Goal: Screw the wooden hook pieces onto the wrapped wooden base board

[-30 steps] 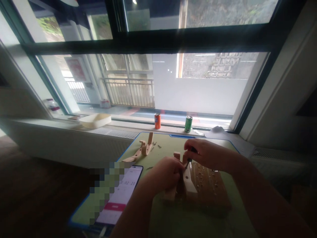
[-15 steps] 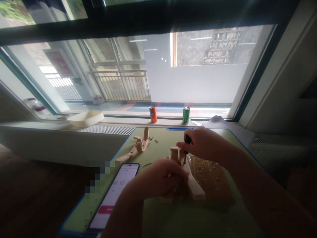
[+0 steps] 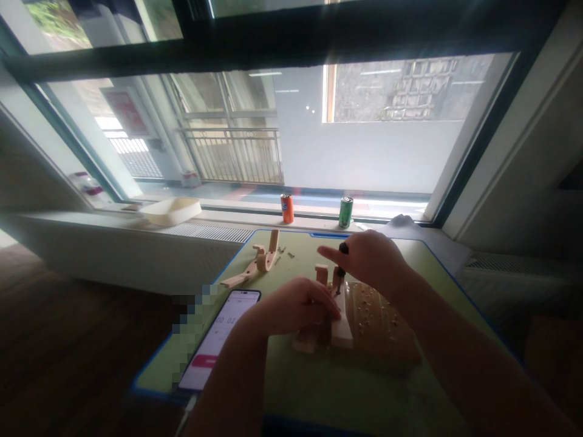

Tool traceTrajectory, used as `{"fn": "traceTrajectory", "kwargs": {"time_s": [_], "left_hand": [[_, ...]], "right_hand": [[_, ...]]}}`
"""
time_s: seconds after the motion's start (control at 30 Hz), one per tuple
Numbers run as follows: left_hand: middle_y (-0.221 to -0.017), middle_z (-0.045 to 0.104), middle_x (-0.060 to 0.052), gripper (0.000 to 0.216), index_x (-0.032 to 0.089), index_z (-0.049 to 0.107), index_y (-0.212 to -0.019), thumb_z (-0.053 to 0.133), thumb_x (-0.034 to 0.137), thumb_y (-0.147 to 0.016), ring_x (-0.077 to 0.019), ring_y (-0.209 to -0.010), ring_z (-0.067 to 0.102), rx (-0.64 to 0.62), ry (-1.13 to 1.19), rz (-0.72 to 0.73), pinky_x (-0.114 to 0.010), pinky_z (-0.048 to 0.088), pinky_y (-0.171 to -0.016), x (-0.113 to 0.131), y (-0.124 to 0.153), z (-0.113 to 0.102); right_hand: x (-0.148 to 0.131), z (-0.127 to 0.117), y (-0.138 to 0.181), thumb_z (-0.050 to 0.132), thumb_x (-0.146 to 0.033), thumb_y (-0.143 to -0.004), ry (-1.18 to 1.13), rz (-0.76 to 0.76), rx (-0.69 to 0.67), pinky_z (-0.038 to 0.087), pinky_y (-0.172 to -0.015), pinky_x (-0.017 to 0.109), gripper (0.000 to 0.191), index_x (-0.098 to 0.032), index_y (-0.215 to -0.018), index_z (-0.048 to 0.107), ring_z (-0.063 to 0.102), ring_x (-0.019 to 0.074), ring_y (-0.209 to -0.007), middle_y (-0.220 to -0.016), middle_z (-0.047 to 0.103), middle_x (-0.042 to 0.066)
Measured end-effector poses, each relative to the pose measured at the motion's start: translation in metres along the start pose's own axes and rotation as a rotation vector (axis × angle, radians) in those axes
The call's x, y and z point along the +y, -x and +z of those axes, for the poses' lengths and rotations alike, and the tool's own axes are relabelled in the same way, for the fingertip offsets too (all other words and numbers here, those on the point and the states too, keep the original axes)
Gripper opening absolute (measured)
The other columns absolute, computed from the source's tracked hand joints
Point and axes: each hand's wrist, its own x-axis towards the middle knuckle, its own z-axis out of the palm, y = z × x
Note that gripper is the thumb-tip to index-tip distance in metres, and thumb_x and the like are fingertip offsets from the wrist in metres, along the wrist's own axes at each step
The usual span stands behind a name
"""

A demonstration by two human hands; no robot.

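Right at the left hand [image 3: 296, 303], bent fingertips touch the pale wooden piece [image 3: 342, 334], which runs off toward six o'clock; can't tell if they're clamping it. Up at one, the right hand [image 3: 371, 258] grips the screwdriver [image 3: 341, 271], tip down at the wood. Brown board [image 3: 382, 328] at three, phone [image 3: 226, 331] at eight, curved wooden part [image 3: 261, 263] at ten.

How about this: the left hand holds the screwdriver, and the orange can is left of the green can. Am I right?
Not quite: the head view shows the right hand holding the screwdriver. The left hand touches the wood. The orange can is indeed left of the green can.
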Motion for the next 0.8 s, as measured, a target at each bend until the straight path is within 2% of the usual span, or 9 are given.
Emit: {"fn": "traceTrajectory", "kwargs": {"time_s": [0.1, 0.27, 0.33, 0.43, 0.5, 0.57, 0.67, 0.73, 0.8], "left_hand": [[-0.092, 0.068, -0.006, 0.029, 0.014, 0.07, -0.091, 0.046, 0.008, -0.075, -0.013, -0.082, 0.061, -0.002, 0.096, 0.011, -0.023, 0.047, -0.074, -0.004, -0.001, -0.001], [-0.088, 0.069, -0.009, 0.026, 0.01, 0.069, -0.088, 0.046, 0.009, -0.075, -0.0129, -0.077, 0.061, 0.078, 0.27, 0.014, -0.024, 0.047, -0.071, -0.001, 0.003, -0.005], [-0.083, 0.068, -0.009, 0.023, 0.009, 0.067, -0.08, 0.045, 0.01, -0.074, -0.0133, -0.074, 0.061, 0.249, 0.281, 0.043, -0.025, 0.047, -0.068, 0.003, 0.011, -0.006], [-0.081, 0.068, -0.007, 0.02, 0.011, 0.064, -0.075, 0.044, 0.013, -0.076, -0.0135, -0.073, 0.061, 0.597, 0.168, 0.055, -0.025, 0.047, -0.066, 0.008, 0.036, -0.007], [-0.084, 0.068, -0.006, 0.021, 0.013, 0.065, -0.08, 0.045, 0.017, -0.076, -0.0144, -0.075, 0.061, 0.764, -0.005, -0.032, -0.025, 0.047, -0.067, 0.007, 0.059, -0.008], [-0.086, 0.068, -0.004, 0.022, 0.016, 0.067, -0.087, 0.049, 0.022, -0.076, -0.0154, -0.076, 0.061, 0.856, -0.235, -0.194, -0.026, 0.047, -0.07, 0.001, 0.082, -0.01], [-0.096, 0.068, -0.005, 0.025, 0.019, 0.067, -0.094, 0.05, 0.029, -0.078, -0.0172, -0.081, 0.061, 0.788, -0.445, -0.295, -0.027, 0.046, -0.075, -0.012, 0.105, -0.01], [-0.094, 0.067, -0.007, 0.027, 0.018, 0.067, -0.095, 0.048, 0.03, -0.081, -0.0191, -0.085, 0.06, 0.744, -0.551, -0.351, -0.029, 0.044, -0.079, -0.022, 0.105, -0.008], [-0.094, 0.066, -0.011, 0.027, 0.016, 0.067, -0.096, 0.047, 0.026, -0.082, -0.0214, -0.09, 0.058, 0.702, -0.643, -0.429, -0.032, 0.041, -0.083, -0.029, 0.092, -0.003]], "right_hand": [[-0.002, -0.015, 0.007, 0.022, -0.078, -0.073, -0.059, 0.035, 0.019, 0.024, -0.045, 0.026, 0.075, -0.016, -0.05, 0.058, 0.041, 0.0105, -0.042, -0.046, 0.05, 0.005], [0.0, -0.065, 0.032, 0.033, -0.069, -0.078, -0.266, 0.064, 0.133, 0.029, -0.045, 0.025, 0.063, -0.017, -0.053, 0.058, 0.044, 0.0092, -0.04, -0.046, 0.053, 0.002], [0.004, -0.081, 0.044, 0.04, -0.065, -0.078, -0.377, 0.048, 0.129, 0.033, -0.046, 0.024, 0.055, -0.018, -0.058, 0.061, 0.048, 0.0097, -0.041, -0.047, 0.056, 0.0], [0.013, -0.098, 0.062, 0.049, -0.055, -0.079, -0.464, 0.008, 0.183, 0.04, -0.049, 0.025, 0.038, -0.022, -0.082, 0.068, 0.057, 0.0129, -0.049, -0.059, 0.064, 0.0], [0.02, -0.109, 0.073, 0.055, -0.049, -0.077, -0.428, 0.002, 0.296, 0.043, -0.051, 0.027, 0.034, -0.025, -0.097, 0.067, 0.061, 0.0158, -0.055, -0.069, 0.068, 0.002], [0.028, -0.117, 0.082, 0.059, -0.045, -0.076, -0.398, 0.017, 0.382, 0.044, -0.052, 0.028, 0.035, -0.026, -0.104, 0.065, 0.062, 0.0175, -0.058, -0.076, 0.069, 0.003], [0.041, -0.112, 0.083, 0.058, -0.041, -0.076, -0.426, 0.076, 0.404, 0.046, -0.054, 0.029, 0.033, -0.024, -0.104, 0.062, 0.062, 0.0176, -0.062, -0.084, 0.068, 0.005], [0.05, -0.087, 0.076, 0.06, -0.04, -0.074, -0.468, 0.111, 0.394, 0.047, -0.06, 0.03, 0.031, -0.021, -0.099, 0.06, 0.062, 0.0187, -0.07, -0.09, 0.066, 0.006], [0.058, -0.047, 0.068, 0.064, -0.04, -0.07, -0.561, 0.15, 0.398, 0.047, -0.067, 0.032, 0.03, -0.019, -0.091, 0.061, 0.061, 0.0197, -0.076, -0.087, 0.066, 0.006]]}}
